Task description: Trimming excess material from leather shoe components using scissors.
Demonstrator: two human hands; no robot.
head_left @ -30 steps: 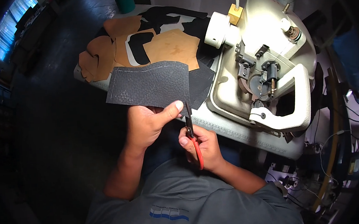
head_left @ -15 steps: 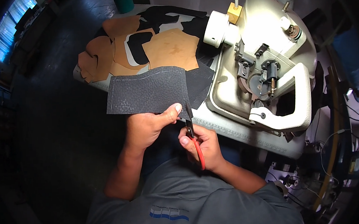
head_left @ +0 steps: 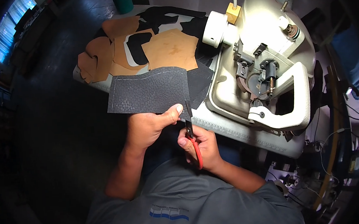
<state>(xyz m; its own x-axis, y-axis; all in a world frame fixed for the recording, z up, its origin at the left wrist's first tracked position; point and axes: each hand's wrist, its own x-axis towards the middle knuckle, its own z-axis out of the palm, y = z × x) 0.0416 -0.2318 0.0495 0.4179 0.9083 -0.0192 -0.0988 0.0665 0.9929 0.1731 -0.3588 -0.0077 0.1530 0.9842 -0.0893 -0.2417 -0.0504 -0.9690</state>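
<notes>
Holding steady vs 0.5 s ago: black sheet (head_left: 149, 91) sits about the same, scissors (head_left: 191, 138) barely shifted at its right edge. Left hand (head_left: 149, 128) pinches sheet's lower right corner, thumb on top, at 12 o'clock from chest. Right hand (head_left: 203, 148) clenched round the red handles, blades up at 12, touching the sheet edge. Blade opening hard to make out. Tan pieces (head_left: 171, 50) lie on worktop (head_left: 222, 123) beyond; sewing machine (head_left: 267, 64) at 2 o'clock.
</notes>
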